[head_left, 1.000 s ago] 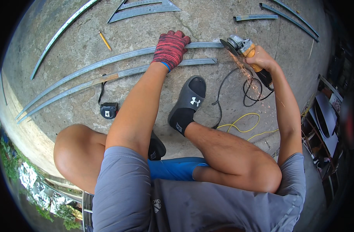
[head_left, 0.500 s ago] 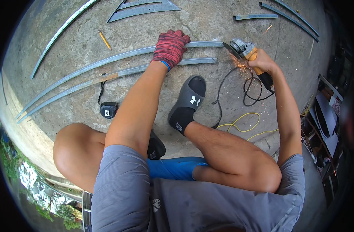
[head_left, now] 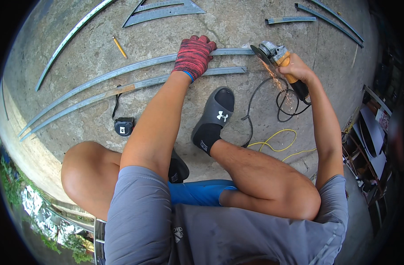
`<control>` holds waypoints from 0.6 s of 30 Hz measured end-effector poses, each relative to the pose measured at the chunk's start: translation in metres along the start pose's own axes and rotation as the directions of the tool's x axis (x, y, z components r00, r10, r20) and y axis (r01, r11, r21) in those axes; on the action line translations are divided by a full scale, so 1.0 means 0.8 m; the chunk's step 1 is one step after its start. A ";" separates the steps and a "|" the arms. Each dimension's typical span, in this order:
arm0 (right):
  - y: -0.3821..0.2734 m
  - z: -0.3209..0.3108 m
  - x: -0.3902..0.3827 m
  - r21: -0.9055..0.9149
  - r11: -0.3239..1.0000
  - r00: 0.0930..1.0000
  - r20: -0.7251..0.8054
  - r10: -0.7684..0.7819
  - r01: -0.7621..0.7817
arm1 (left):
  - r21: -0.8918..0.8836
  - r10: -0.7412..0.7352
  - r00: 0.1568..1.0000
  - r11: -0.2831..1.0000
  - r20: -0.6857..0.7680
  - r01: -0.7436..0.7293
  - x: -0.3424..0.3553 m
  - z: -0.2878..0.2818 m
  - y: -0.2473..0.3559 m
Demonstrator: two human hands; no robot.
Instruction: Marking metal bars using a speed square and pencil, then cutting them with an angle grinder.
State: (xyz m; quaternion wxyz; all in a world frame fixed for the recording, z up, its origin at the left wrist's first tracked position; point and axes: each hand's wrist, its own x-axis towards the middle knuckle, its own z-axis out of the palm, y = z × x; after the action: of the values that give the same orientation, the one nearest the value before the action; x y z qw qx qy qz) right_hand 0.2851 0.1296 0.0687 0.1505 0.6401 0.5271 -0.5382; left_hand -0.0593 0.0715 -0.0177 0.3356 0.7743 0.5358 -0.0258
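My left hand (head_left: 195, 56), in a red and black knit glove, is closed over a long grey metal bar (head_left: 135, 66) and presses it to the concrete. My bare right hand (head_left: 297, 69) grips a yellow and black angle grinder (head_left: 283, 61). The grinder's dark disc (head_left: 260, 54) meets the right end of the bar. Orange sparks (head_left: 272, 75) spray down from there. A second metal bar (head_left: 166, 78), with a rusty patch, lies just nearer to me, its right end beside my foot.
A tape measure (head_left: 123, 126) and a yellow pencil (head_left: 119, 47) lie at left. A metal speed square (head_left: 164, 14) is at the far side. Short metal pieces (head_left: 292, 20) lie far right. The black cable (head_left: 251, 119) and a yellow cord (head_left: 272, 145) trail near my sandalled foot (head_left: 217, 112).
The grinder and my right hand have shifted slightly left, and the disc has tilted a little. Sparks now fall in a longer stream. My left hand stays on the bar.
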 end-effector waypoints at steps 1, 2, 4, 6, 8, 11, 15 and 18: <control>-0.005 -0.001 0.001 -0.002 1.000 1.000 0.016 0.019 -0.019 | -0.001 0.000 1.000 1.000 0.001 0.000 0.000 -0.001 0.000; -0.008 -0.002 0.001 -0.005 0.999 0.999 0.031 0.039 -0.039 | -0.001 0.002 1.000 1.000 0.008 -0.002 0.000 -0.002 0.000; -0.009 -0.002 0.005 -0.006 0.999 0.998 0.044 0.043 -0.043 | 0.000 0.003 1.000 1.000 0.013 -0.003 0.000 -0.003 -0.001; -0.010 -0.002 0.006 -0.007 0.999 0.997 0.057 0.048 -0.048 | -0.004 0.006 1.000 1.000 0.007 -0.006 -0.001 -0.002 0.000; -0.011 0.000 0.005 0.031 0.999 0.999 0.028 0.032 -0.033 | -0.003 0.006 1.000 1.000 0.003 -0.006 -0.001 -0.002 0.000; -0.020 -0.001 0.007 -0.005 0.999 0.998 0.051 0.046 -0.046 | -0.004 0.004 1.000 1.000 0.006 -0.004 -0.001 -0.002 -0.001; -0.021 -0.004 0.007 -0.033 0.999 0.999 0.038 0.031 -0.030 | -0.002 0.006 1.000 1.000 -0.002 -0.006 -0.001 -0.001 0.000; -0.023 -0.005 0.005 -0.057 0.998 0.997 0.064 0.042 -0.039 | -0.010 0.003 1.000 1.000 -0.003 -0.003 -0.002 -0.001 -0.001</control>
State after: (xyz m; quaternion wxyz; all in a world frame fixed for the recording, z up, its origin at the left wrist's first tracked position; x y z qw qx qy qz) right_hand 0.2711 0.1420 0.0737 0.1962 0.6285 0.5238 -0.5405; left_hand -0.0608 0.0708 -0.0170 0.3387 0.7736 0.5352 -0.0213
